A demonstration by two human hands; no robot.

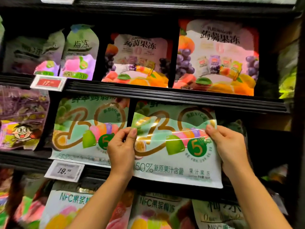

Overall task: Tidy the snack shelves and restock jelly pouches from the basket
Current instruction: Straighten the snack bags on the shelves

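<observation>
Each hand, left hand and right hand, pinches a side edge of the green jelly pouch at the middle shelf lip; its overhanging, glossy bottom may slip forward toward 6 o'clock.

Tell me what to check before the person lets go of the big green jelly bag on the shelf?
1. Both hands hold the bag: ok. The left hand pinches the left edge of the green jelly pouch and the right hand pinches its right edge.
2. Bag faces front: ok, the print reads upright.
3. Bag fully on the shelf: not ok, its bottom hangs over the shelf edge.
4. Lined up with the neighbouring green pouch: not ok, it sits lower and further out.
5. Room behind the bag: cannot tell, hidden.
6. Price tag unblocked: ok.
</observation>
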